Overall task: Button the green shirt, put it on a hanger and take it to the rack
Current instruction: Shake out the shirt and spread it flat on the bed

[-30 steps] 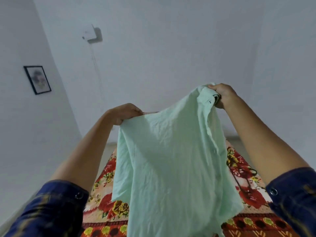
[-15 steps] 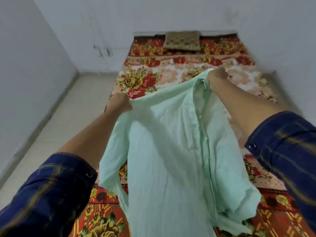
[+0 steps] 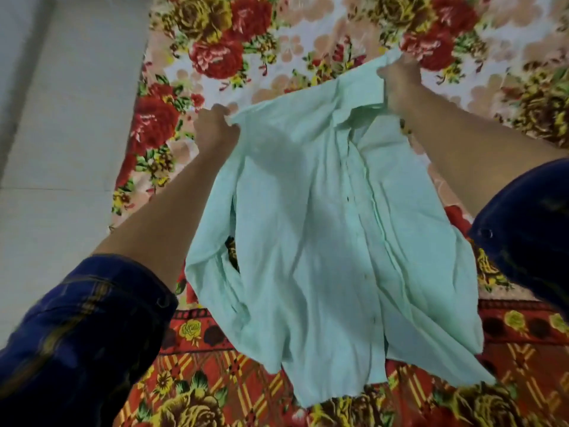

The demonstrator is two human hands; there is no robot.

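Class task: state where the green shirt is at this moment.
In the head view the green shirt fills the centre, held at its shoulders by the left hand and right hand over the flowered bedspread.

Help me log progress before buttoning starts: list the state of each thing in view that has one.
green shirt: held up by its shoulders over the floral bedsheet, front placket facing the camera.
left hand: shut on one shoulder.
right hand: shut on the shirt near the collar.
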